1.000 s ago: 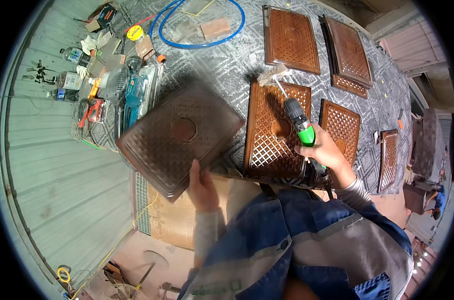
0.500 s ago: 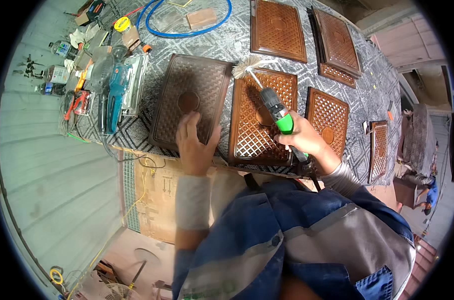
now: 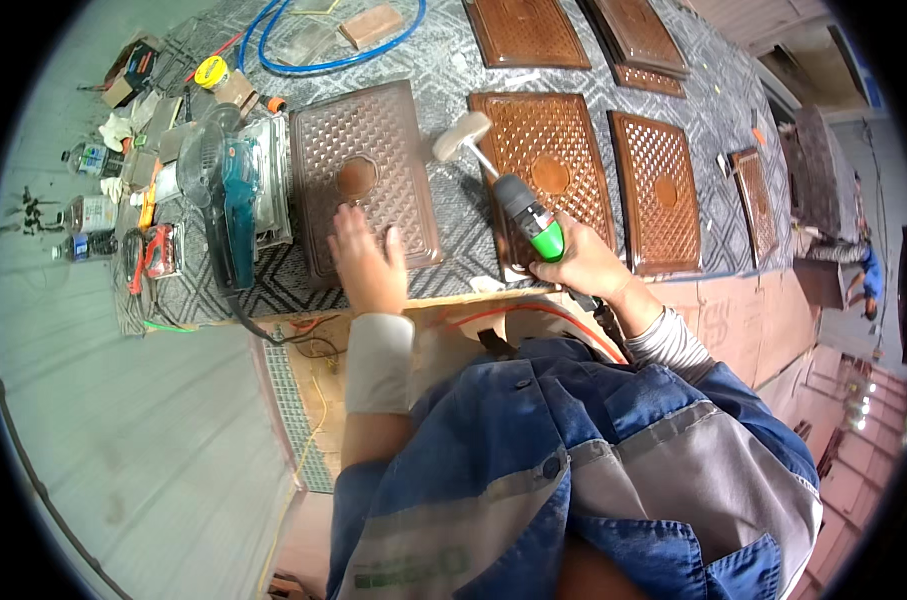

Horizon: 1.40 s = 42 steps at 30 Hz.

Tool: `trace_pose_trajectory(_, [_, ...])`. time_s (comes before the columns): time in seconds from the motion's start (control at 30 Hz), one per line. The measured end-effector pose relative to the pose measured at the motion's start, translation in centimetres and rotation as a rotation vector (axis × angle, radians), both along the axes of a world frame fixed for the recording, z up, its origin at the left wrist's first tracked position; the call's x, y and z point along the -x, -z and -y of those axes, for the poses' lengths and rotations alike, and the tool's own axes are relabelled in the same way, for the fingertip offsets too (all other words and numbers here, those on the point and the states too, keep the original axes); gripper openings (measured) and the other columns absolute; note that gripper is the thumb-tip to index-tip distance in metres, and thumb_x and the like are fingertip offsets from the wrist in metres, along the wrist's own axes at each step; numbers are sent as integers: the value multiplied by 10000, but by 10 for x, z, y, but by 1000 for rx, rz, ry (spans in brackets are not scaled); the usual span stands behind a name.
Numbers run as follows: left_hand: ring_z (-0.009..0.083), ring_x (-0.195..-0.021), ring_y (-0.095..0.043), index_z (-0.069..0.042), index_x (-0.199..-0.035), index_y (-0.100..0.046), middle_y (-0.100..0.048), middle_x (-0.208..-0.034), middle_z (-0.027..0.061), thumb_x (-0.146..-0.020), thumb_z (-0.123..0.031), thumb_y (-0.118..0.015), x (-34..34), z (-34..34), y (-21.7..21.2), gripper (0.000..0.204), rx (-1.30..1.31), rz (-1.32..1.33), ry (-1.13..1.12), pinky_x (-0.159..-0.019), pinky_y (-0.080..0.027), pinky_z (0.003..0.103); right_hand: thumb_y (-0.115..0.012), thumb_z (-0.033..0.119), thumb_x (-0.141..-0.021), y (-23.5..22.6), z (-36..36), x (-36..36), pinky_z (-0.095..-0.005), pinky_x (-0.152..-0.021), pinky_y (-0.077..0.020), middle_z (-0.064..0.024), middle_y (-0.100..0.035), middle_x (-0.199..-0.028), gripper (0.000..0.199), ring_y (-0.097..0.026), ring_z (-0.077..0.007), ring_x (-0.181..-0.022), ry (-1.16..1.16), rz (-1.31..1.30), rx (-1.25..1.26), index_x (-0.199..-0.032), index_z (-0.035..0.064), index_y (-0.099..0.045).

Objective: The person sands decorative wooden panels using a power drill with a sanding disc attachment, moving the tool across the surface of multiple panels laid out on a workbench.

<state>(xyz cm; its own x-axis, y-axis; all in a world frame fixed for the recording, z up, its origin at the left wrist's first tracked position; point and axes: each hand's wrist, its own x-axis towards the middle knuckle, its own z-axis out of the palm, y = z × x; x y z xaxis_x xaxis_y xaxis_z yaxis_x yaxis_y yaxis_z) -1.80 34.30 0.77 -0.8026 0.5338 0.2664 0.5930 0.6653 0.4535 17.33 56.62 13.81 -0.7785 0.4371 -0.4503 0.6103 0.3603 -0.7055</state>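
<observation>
My left hand [image 3: 371,262] lies with fingers stretched out on the lower part of a dull, dusty brown panel [image 3: 378,125], which has a woven relief and a round medallion. My right hand [image 3: 585,262] is wrapped round a power drill [image 3: 521,205] with a dark body and a green band. A pale round brush [image 3: 461,136] sits on the drill's thin shaft; its bristles look smeared, as if turning. The brush hovers between the dusty panel and a glossy brown lattice panel [image 3: 548,120], and I cannot tell whether it touches either.
More brown panels [image 3: 658,190] lie to the right and at the back of the patterned table cover [image 3: 453,240]. On the left are a teal sander [image 3: 238,205], bottles [image 3: 91,212], a yellow-lidded tub [image 3: 211,72] and a blue hose [image 3: 263,40]. A person [image 3: 866,285] is far right.
The view has shifted, and the panels appear higher. The drill and brush are now lower and nearer the dusty panel, and the bristles, distinct before, look blurred. My left hand still rests on the panel.
</observation>
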Motion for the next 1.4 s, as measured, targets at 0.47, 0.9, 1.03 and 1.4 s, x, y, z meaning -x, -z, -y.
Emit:
trace_pose_trajectory(0.47, [285,-1379,-451,-58,-1395,-564,-481,-1503,122,-1043,-191,-507,47,134,16,381,-251,384,13,-1108,-402,371,-727,129,-724,22,135,-9,-457,-773,-519,-287,-662,-872,479,-671,-456,-889,-32,-12,82,-1110,-31,-493])
trace_pose_trajectory(0.9, [284,-1417,-398,10,-1331,-580,-409,-1558,106,-1013,-55,-493,51,147,29,335,-293,380,98,-1129,-370,369,-672,96,-754,47,212,-6,-516,-809,-506,-326,-649,-911,392,-634,-505,-916,229,60,-45,-1068,-73,-511])
trace_pose_trajectory(1.03, [328,-1407,-401,24,-1367,-517,-266,-1616,163,-943,94,-457,51,156,24,434,-378,404,271,-1095,-417,371,-689,137,-768,53,260,17,-523,-807,-498,-315,-656,-879,409,-645,-487,-894,227,132,-132,-1063,-64,-489])
trace_pose_trajectory(1.4, [378,-1372,-409,35,-1387,-509,-329,-1556,214,-984,9,-434,56,187,16,410,-349,436,389,-1097,-387,432,-720,85,-699,51,311,54,-510,-798,-510,-340,-625,-931,445,-626,-510,-895,446,129,-129,-1048,-49,-479])
